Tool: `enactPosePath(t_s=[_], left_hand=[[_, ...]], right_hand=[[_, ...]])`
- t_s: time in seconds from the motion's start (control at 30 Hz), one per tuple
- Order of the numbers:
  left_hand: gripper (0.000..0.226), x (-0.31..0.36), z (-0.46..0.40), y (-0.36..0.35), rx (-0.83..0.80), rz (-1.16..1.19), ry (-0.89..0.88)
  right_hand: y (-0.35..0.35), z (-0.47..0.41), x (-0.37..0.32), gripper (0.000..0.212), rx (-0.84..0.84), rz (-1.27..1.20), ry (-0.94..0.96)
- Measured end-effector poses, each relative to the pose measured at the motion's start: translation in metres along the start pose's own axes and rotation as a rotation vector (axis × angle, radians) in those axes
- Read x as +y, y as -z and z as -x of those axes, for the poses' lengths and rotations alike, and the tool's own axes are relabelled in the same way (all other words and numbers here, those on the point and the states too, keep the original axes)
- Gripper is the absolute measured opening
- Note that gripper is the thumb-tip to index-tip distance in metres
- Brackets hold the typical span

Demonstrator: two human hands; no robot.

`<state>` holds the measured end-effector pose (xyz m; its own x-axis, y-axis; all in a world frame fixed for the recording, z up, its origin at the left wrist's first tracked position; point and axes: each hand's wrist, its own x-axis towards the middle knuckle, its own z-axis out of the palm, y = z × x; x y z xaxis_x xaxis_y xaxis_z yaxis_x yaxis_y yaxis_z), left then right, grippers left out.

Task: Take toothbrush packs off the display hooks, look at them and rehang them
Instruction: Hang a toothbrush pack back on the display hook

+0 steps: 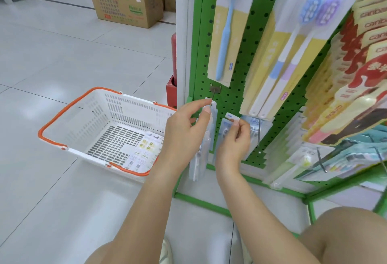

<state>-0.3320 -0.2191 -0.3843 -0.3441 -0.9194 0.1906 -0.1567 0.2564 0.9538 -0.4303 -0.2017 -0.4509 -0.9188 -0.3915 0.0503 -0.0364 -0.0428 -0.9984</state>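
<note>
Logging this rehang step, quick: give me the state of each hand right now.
Left hand: closed, pinching the top of a toothbrush pack at the display hook.
Right hand: closed, pinching the top tab of another toothbrush pack.

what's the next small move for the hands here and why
Probably slide the pack in the left hand onto the hook: its top sits right at the hook's tip. The right hand holds a second pack clear.

One head-worn view — looking forward and down, close on the green pegboard [234, 96].
</note>
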Motion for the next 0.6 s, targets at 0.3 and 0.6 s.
enactPosePath(t_s=[0.3,0.6], left_hand=[[0.024,0.001,-0.009,-0.002,0.005,0.02,0.042],[0.022,0.001,-0.014,0.002,0.003,0.028,0.057]], right_hand=[[-0.032,-0.039,-0.005,0.028,0.043,-0.004,0.005],[-0.048,-0.058,-0.002,0.026,-0.164,-0.019,0.001]])
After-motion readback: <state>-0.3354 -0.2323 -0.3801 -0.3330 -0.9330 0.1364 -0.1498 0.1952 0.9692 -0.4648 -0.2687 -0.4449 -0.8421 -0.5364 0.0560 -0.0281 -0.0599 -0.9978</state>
